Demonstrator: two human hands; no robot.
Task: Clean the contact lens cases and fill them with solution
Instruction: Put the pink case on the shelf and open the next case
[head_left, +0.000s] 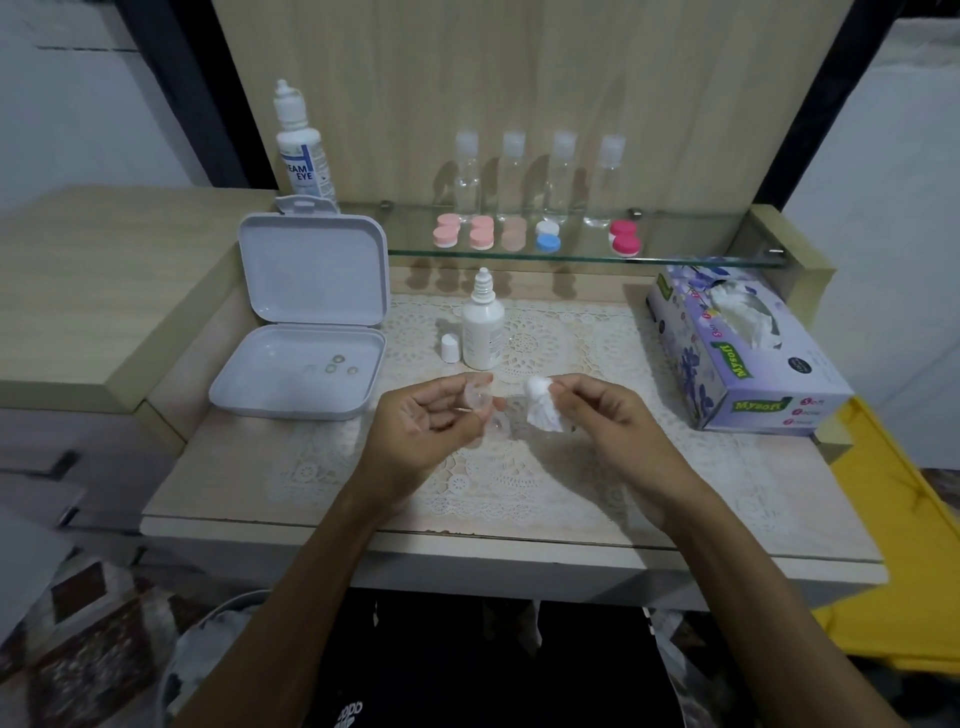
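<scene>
Clear plastic, an uncapped contact lens case (480, 402), is held between the curled fingers and thumb of the left hand (423, 423) above a lace mat (545, 467) on the worktop (234, 467). A twisted wad of white tissue (543, 410) is pinched in the right hand (605, 415), just beside the case. Behind the hands, a small white solution bottle (483, 325) is stood upright with its nozzle bared, and its white cap (450, 348) is set just to its left. An open white box (306, 322) is placed at the left, with several small rings lying in its lower tray. A tissue box (743, 353) printed "Mysoft" is placed at the right, with tissue pulled up through its slot. On a glass shelf (675, 260) at the back, five capped lens cases (535, 236) are lined up in pink, peach, blue-and-white and red, with four clear bottles (535, 176) behind them. A taller bottle (301, 150), on which "EAM EYE" can be read, is stood at the shelf's left end.
</scene>
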